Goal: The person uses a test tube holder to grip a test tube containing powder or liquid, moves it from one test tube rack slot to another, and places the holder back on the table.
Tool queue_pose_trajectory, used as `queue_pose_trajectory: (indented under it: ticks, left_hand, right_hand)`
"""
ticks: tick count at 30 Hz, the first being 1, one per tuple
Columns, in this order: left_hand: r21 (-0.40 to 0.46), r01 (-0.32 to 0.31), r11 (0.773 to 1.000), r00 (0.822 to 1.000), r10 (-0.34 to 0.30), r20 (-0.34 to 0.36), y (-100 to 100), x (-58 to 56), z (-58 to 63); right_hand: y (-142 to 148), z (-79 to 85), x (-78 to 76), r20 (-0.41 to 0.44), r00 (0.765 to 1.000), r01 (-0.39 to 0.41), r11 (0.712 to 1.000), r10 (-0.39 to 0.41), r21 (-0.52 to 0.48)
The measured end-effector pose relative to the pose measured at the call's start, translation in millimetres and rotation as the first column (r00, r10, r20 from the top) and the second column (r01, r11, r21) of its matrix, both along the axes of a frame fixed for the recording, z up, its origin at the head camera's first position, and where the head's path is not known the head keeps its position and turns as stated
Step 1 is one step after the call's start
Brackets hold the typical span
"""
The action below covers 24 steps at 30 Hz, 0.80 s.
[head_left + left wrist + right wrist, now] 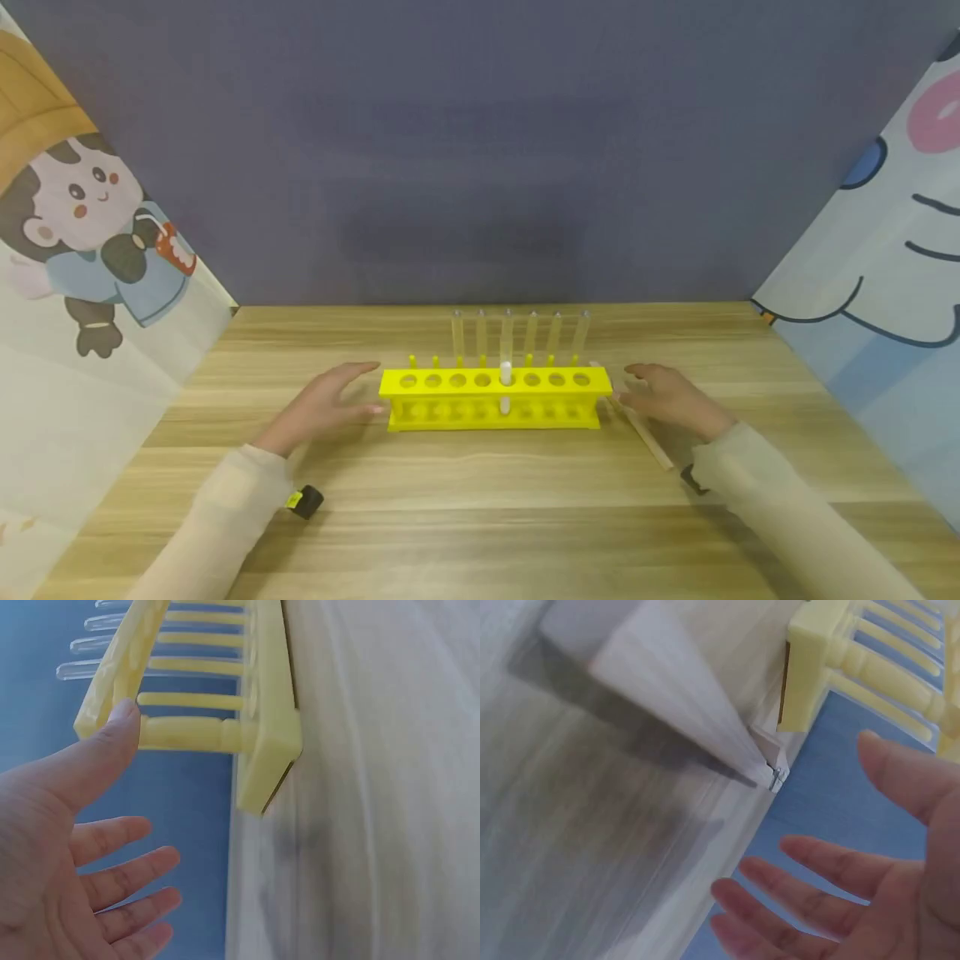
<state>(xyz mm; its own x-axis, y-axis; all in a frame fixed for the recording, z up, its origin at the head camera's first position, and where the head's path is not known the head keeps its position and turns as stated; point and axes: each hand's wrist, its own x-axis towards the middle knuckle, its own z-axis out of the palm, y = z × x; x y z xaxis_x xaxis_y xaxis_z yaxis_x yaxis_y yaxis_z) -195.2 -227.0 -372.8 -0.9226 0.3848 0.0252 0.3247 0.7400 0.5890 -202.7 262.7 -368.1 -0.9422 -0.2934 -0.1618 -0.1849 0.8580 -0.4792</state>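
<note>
A yellow test tube rack [495,382] stands on the wooden table, with a row of round holes along its top. Several clear glass test tubes [530,333] stand upside down at its back, over the yellow pegs. One hole holds a small white object [506,372], its kind unclear. At the rack's left end is my left hand [321,408], fingers spread; in the left wrist view the thumb overlaps the rack's end post [187,733], and contact cannot be judged. My right hand [671,402] is held beside the right end, fingers apart and holding nothing.
A wooden stick-like tool [647,437] with a metal bit at its far end [776,776] lies under and beside the right hand. A dark panel [480,167] rises behind the table [465,517]. Cartoon-printed walls [900,350] flank both sides.
</note>
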Motion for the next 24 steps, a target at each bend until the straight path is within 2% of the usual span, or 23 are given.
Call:
queue_pose_trajectory:
  ticks: [4,12,20,24]
  left_hand:
    - [0.026,-0.004,1.0,1.0,0.003,0.023,6.3,0.2,-5.3]
    - [0.065,-0.022,0.998,0.996,0.017,0.083,15.3,-1.7,-15.8]
    - [0.206,-0.021,0.978,0.991,-0.006,0.132,22.4,-9.1,-26.6]
    - [0.226,-0.03,0.974,0.992,0.001,0.124,26.5,-10.5,-27.6]
  right_hand:
    - [-3.5,-1.4,0.7,0.015,1.0,0.002,1.0,-0.003,0.022]
    - [-7.3,-8.4,-3.5,-0.043,0.997,-0.062,0.996,0.065,0.061]
    - [-9.5,-14.2,-7.7,-0.024,0.998,-0.06,0.996,0.061,0.061]
    - [-11.5,-15.6,-7.5,-0.024,0.998,-0.054,0.997,0.056,0.064]
